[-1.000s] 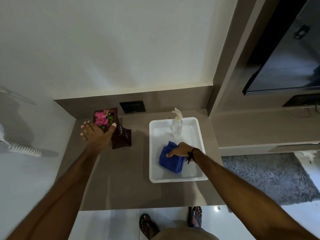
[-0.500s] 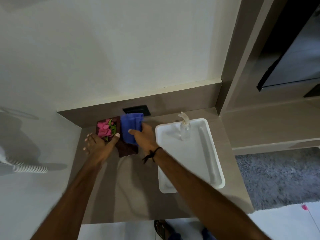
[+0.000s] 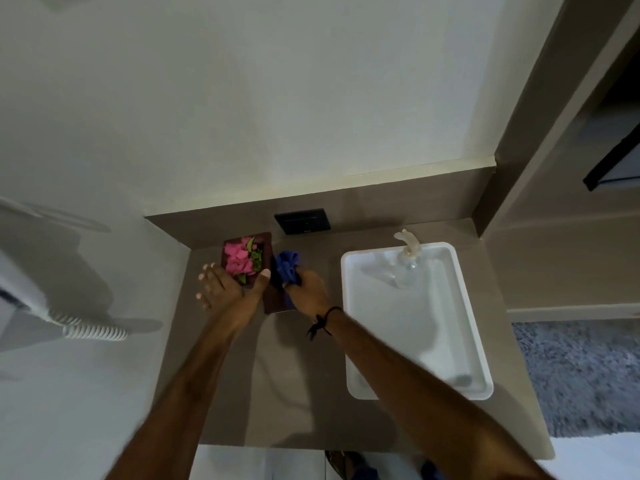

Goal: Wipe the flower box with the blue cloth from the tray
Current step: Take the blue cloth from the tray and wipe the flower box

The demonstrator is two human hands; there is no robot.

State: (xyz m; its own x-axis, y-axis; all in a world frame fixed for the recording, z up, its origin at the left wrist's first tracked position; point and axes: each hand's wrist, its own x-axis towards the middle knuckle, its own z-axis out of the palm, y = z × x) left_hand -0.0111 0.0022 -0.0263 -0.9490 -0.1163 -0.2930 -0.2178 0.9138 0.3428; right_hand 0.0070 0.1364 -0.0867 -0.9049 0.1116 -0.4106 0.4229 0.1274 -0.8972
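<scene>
A dark brown flower box (image 3: 266, 244) with pink flowers and green leaves stands at the back left of the counter. My left hand (image 3: 230, 289) rests on its near left side, thumb along the front rim, fingers spread. My right hand (image 3: 309, 287) is shut on the bunched blue cloth (image 3: 287, 266) and presses it against the box's right side. The white tray (image 3: 464, 341) lies to the right with no cloth in it.
A clear pump bottle (image 3: 407, 258) stands at the back of the tray. A black wall socket (image 3: 300, 221) sits behind the box. A white coiled cord (image 3: 93, 331) hangs at the left wall. A grey rug (image 3: 581, 375) covers the floor on the right.
My right hand lifted the blue cloth out of the tray and carried it left to the flower box, where it now bunches against the right side. My left hand stayed on the box.
</scene>
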